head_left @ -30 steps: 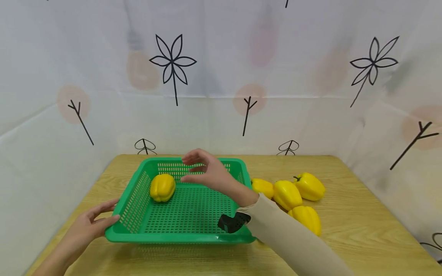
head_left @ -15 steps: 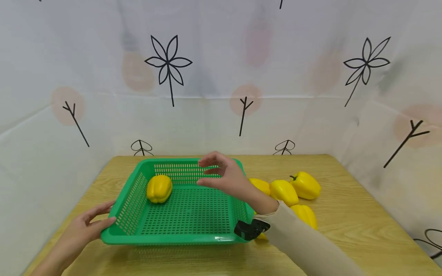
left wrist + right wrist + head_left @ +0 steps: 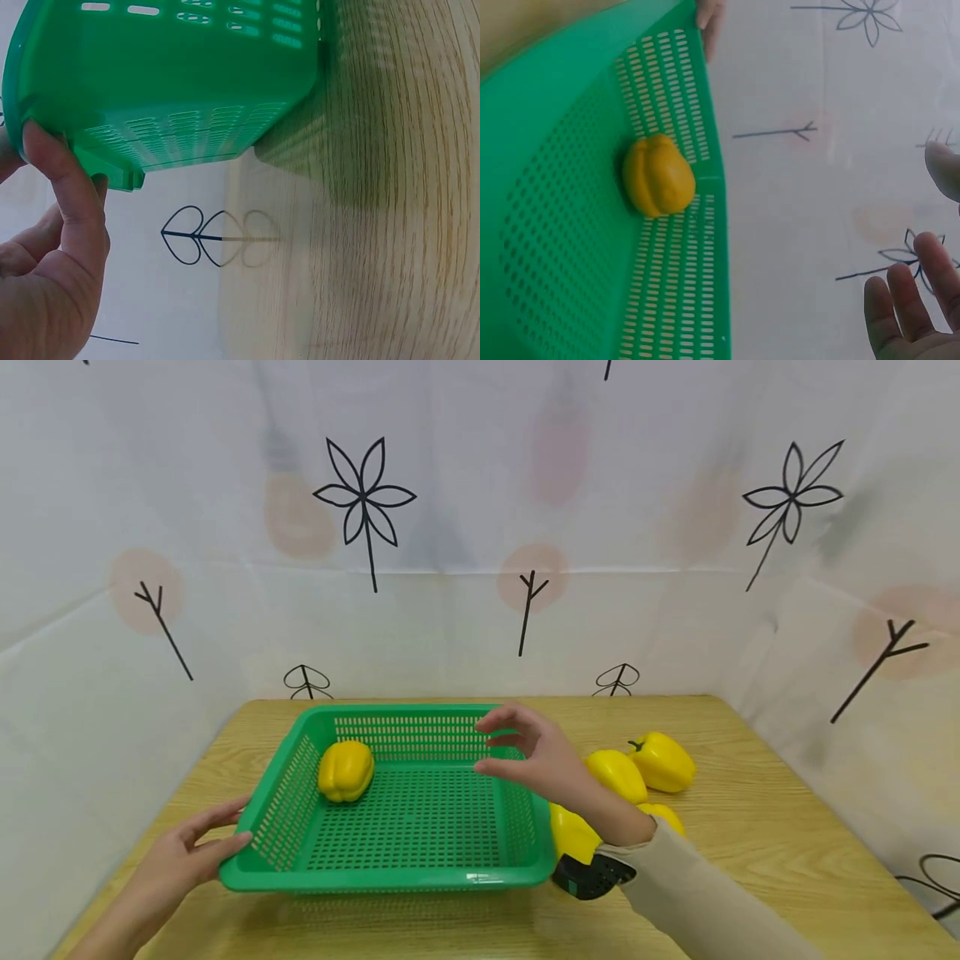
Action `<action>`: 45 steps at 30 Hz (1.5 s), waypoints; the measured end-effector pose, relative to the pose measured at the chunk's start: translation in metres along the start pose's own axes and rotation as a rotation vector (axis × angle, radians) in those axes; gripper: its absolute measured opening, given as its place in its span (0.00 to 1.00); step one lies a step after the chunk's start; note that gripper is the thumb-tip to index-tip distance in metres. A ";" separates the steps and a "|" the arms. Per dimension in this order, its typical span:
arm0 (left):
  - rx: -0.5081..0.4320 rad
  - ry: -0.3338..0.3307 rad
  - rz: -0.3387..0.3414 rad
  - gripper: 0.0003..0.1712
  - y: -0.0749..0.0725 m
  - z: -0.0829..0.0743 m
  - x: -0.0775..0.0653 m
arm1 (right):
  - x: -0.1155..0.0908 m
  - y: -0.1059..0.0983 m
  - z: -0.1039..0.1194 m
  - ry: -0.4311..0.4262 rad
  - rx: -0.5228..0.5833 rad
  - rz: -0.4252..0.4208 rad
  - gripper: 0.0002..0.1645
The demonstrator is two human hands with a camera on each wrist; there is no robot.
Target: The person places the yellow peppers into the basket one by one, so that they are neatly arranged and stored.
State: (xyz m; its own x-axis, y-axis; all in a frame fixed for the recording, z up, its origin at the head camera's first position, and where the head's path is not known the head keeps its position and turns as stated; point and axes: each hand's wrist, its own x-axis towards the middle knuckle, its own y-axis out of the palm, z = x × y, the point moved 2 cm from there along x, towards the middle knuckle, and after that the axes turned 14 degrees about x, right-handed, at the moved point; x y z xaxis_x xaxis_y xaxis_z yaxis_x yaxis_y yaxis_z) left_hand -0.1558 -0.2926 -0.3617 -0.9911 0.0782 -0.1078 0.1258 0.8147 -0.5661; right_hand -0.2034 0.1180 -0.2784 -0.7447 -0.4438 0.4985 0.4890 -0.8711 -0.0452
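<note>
The work in hand looks like filling the green basket (image 3: 352, 880): one yellow pepper (image 3: 346, 771) lies inside, at the upper left of its floor. More peppers (image 3: 662, 762) sit on the table (image 3: 757, 827) at right of frame. The left hand (image 3: 180, 858) holds the basket's rim at lower left. The right hand (image 3: 542, 758), over the basket's right end, has thumb and fingers wide apart, holding nothing; the next move probably calls for grasping a loose pepper.
</note>
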 end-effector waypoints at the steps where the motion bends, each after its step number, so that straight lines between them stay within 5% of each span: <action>1: 0.000 0.000 0.001 0.36 0.000 0.000 0.000 | -0.002 -0.002 0.001 -0.001 -0.005 -0.001 0.22; 17: 0.008 0.011 -0.001 0.36 0.000 -0.002 -0.002 | -0.029 -0.033 0.009 0.114 -0.146 -0.084 0.23; 45: -0.006 -0.004 -0.004 0.36 0.001 -0.001 -0.001 | -0.058 -0.072 0.002 -0.014 -0.264 -0.093 0.18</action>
State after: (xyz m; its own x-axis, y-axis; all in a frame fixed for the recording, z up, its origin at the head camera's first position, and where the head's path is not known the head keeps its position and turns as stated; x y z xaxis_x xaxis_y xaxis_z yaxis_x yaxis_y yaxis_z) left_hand -0.1545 -0.2913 -0.3611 -0.9914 0.0725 -0.1092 0.1218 0.8184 -0.5616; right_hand -0.1951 0.2068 -0.3025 -0.7733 -0.3583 0.5231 0.2822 -0.9333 -0.2222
